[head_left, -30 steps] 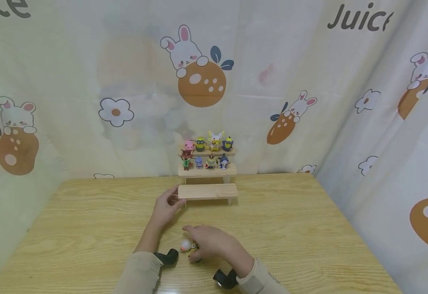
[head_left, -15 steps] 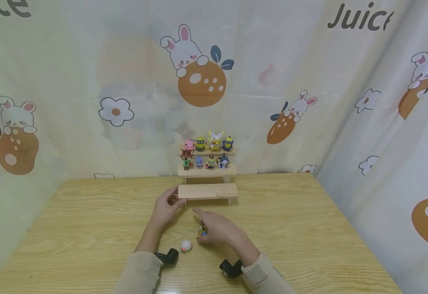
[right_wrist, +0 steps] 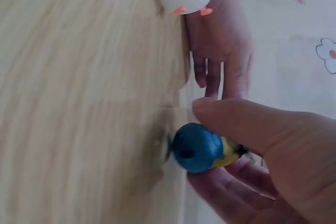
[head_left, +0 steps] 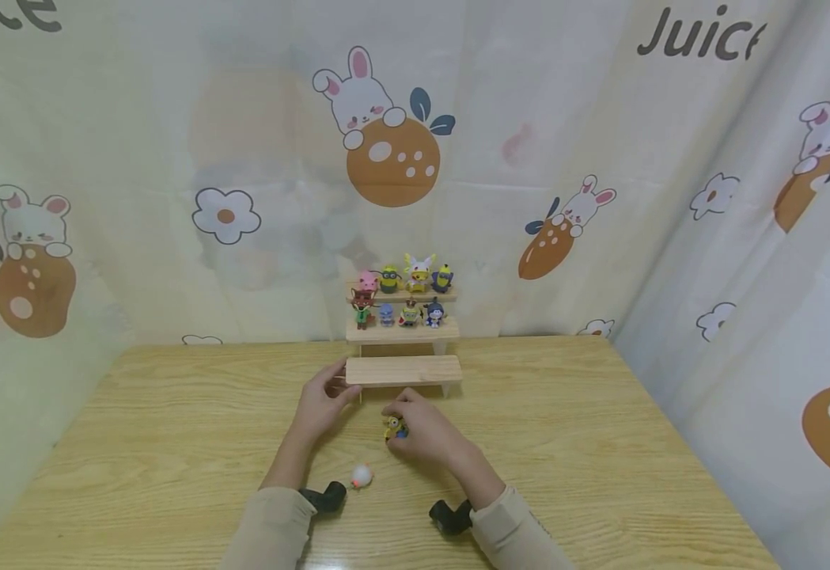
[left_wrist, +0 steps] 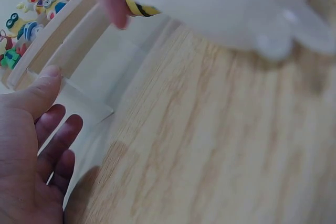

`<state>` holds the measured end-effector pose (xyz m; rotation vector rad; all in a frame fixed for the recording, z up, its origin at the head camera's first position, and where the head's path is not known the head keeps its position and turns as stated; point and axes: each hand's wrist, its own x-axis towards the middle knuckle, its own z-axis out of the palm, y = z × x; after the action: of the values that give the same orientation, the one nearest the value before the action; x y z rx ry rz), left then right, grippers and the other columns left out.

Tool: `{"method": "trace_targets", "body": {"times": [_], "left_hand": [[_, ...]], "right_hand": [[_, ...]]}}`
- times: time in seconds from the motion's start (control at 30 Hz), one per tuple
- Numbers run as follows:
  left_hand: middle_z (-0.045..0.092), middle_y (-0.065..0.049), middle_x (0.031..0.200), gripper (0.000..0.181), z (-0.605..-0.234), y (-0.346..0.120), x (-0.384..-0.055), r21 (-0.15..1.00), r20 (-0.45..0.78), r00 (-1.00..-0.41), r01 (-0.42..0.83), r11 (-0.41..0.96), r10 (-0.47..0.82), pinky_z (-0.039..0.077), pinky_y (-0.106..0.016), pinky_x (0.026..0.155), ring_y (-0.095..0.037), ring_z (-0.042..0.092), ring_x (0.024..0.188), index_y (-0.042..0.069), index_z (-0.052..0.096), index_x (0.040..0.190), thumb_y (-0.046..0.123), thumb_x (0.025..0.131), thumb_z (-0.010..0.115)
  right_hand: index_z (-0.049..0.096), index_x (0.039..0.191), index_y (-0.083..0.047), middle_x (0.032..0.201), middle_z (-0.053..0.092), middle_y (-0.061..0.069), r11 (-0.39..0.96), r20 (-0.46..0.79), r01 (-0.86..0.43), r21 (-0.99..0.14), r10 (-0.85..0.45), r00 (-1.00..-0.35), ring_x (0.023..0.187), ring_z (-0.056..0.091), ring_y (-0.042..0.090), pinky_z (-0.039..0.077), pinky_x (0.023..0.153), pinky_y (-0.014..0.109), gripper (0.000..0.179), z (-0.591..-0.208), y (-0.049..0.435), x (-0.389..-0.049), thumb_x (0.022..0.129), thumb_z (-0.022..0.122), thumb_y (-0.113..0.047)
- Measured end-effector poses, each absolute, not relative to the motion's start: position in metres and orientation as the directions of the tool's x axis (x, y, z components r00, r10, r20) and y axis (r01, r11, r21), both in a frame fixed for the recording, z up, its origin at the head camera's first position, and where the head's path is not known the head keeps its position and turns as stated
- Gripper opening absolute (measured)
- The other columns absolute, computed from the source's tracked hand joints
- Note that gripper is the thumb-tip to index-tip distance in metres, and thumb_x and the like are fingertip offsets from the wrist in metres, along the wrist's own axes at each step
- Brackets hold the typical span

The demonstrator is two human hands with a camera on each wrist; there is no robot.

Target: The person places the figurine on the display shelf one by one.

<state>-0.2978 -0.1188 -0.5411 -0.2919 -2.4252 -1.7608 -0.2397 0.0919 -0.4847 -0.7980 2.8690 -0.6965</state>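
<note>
My right hand (head_left: 425,431) pinches a small minion figurine (head_left: 394,427) between thumb and fingers, in front of the lowest step of a wooden tiered display stand (head_left: 403,370). In the right wrist view the blue, rounded lower part of the minion figurine (right_wrist: 197,148) faces the camera. My left hand (head_left: 318,402) holds the left end of that lowest step, thumb at the front and fingers behind. On the table nearer me lies a round white toy (head_left: 361,476), which has small orange feet in the right wrist view.
Several small figurines (head_left: 410,314) stand on the middle step, and several more, including a pink pig-like figurine (head_left: 368,282), on the top one. Behind the wooden table (head_left: 564,443) hangs a curtain (head_left: 265,119) printed with rabbits and fruit.
My right hand has carried the minion figurine forward from beside the white toy to in front of the lowest step. The left hand and the white toy have stayed in place.
</note>
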Motion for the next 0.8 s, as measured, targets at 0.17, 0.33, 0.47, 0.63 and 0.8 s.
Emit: {"method": "trace_targets", "body": {"times": [0.17,0.33,0.47,0.63,0.8], "left_hand": [[0.061,-0.012,0.121,0.064,-0.539,-0.1182,-0.2972,0.924,0.209,-0.975,0.224,0.309,0.079,0.05,-0.036,0.087,-0.025,0.061,0.103,0.007,0.047,0.14,0.021,0.084,0.073],[0.06,-0.012,0.121,0.064,-0.5387,-0.1185,-0.297,0.925,0.21,-0.974,0.224,0.308,0.08,0.05,-0.035,0.087,-0.025,0.061,0.103,0.007,0.046,0.14,0.022,0.084,0.073],[0.06,-0.012,0.121,0.064,-0.5381,-0.119,-0.2965,0.927,0.211,-0.974,0.225,0.3,0.08,0.051,-0.036,0.087,-0.026,0.061,0.103,0.007,0.047,0.14,0.022,0.084,0.073],[0.058,-0.013,0.124,0.066,-0.538,-0.1188,-0.2958,0.929,0.196,-0.976,0.214,0.303,0.089,0.051,-0.039,0.089,-0.026,0.06,0.106,0.007,0.045,0.141,0.025,0.084,0.073],[0.055,-0.015,0.128,0.067,-0.5379,-0.1178,-0.2951,0.934,0.178,-0.979,0.199,0.295,0.098,0.05,-0.042,0.092,-0.028,0.058,0.111,0.006,0.043,0.142,0.026,0.085,0.072]], "right_hand": [[0.068,0.11,-0.012,0.107,0.053,0.001,0.761,0.079,-0.476,-0.44,-0.495,-0.865,0.094,0.056,0.013,0.05,0.083,0.029,0.034,-0.489,0.093,-0.243,0.078,0.077,-0.021],[0.069,0.107,-0.014,0.104,0.055,-0.001,0.769,0.088,-0.488,-0.414,-0.499,-0.862,0.092,0.056,0.012,0.05,0.084,0.03,0.031,-0.4894,0.093,-0.2439,0.078,0.078,-0.021],[0.069,0.106,-0.016,0.105,0.054,-0.002,0.776,0.098,-0.503,-0.381,-0.507,-0.856,0.091,0.057,0.011,0.05,0.081,0.028,0.027,-0.4877,0.0926,-0.2431,0.08,0.077,-0.021],[0.069,0.105,-0.017,0.107,0.054,-0.003,0.778,0.104,-0.509,-0.369,-0.51,-0.854,0.092,0.057,0.011,0.051,0.081,0.028,0.025,-0.4883,0.0937,-0.2435,0.081,0.077,-0.021],[0.07,0.104,-0.015,0.106,0.055,-0.002,0.761,0.113,-0.494,-0.422,-0.496,-0.861,0.094,0.056,0.012,0.05,0.083,0.028,0.024,-0.4885,0.0965,-0.2448,0.081,0.076,-0.02]]}}
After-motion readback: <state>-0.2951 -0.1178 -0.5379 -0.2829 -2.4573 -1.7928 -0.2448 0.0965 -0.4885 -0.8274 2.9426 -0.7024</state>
